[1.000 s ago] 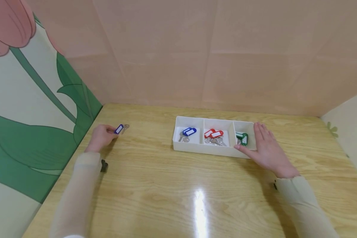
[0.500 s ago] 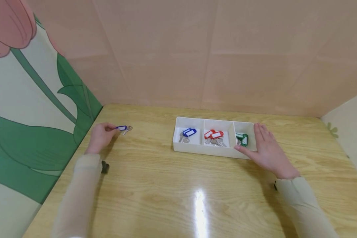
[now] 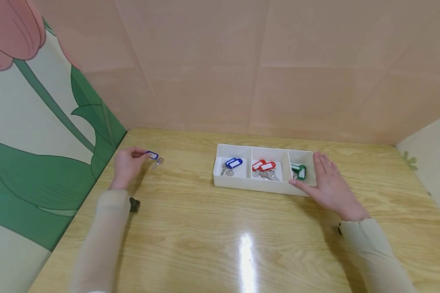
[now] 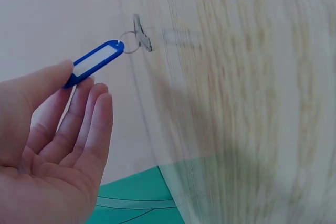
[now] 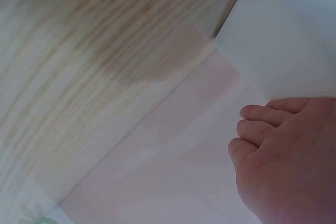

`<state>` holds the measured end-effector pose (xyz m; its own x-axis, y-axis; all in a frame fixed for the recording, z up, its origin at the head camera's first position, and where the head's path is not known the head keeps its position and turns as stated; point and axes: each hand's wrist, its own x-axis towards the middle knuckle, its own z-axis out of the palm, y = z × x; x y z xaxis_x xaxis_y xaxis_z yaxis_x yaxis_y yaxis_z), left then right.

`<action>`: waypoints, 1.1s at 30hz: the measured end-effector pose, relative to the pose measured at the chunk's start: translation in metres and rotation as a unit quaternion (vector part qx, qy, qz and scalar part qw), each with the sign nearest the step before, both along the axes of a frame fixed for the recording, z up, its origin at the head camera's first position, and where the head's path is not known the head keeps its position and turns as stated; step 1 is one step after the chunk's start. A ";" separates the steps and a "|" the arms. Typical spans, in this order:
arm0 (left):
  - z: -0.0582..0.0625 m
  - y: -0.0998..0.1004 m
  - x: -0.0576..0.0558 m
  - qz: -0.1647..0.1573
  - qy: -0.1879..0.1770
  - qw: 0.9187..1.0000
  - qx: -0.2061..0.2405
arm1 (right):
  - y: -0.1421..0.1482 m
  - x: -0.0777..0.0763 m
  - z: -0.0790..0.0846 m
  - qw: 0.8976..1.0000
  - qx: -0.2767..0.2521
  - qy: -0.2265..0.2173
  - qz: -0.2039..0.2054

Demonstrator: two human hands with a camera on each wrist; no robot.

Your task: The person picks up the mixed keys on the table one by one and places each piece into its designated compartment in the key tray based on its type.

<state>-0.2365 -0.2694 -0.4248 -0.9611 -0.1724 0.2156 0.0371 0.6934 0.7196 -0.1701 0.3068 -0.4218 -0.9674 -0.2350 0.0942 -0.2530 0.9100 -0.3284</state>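
In the head view my left hand (image 3: 126,167) pinches the end of a blue key tag (image 3: 152,155) between thumb and fingertips. From its ring dangles a silver key (image 3: 157,163). The left wrist view shows the same blue key tag (image 4: 97,62) with a white label, held over the wood. My right hand (image 3: 331,189) rests against the right end of a white three-compartment box (image 3: 249,184), fingers straight, thumb at its front rim. Blue-tagged keys (image 3: 234,163) lie in the left compartment, red-tagged keys (image 3: 267,166) in the middle, green-tagged keys (image 3: 301,171) in the right.
A wooden table (image 3: 190,228) carries everything. Behind it rises a pinkish covering (image 3: 242,81), and at the left a wall with a painted flower (image 3: 40,171). A pale wall (image 3: 432,162) borders the right side.
My left hand has moved slightly right with the blue key tag, which has turned so that the key now hangs from it. The right hand and the box stay put.
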 end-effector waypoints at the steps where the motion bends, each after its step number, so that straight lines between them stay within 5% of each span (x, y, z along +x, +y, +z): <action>1: 0.000 0.000 0.000 0.001 0.001 1.000 0.000 | 0.000 0.000 0.000 1.000 0.000 -0.001 0.000; 14: -0.001 0.007 -0.002 0.006 -0.006 1.000 0.025 | 0.001 0.000 -0.001 1.000 -0.005 0.002 -0.001; 33: 0.009 0.023 -0.002 0.013 -0.030 0.992 0.119 | 0.001 -0.001 -0.002 1.000 -0.006 0.000 -0.002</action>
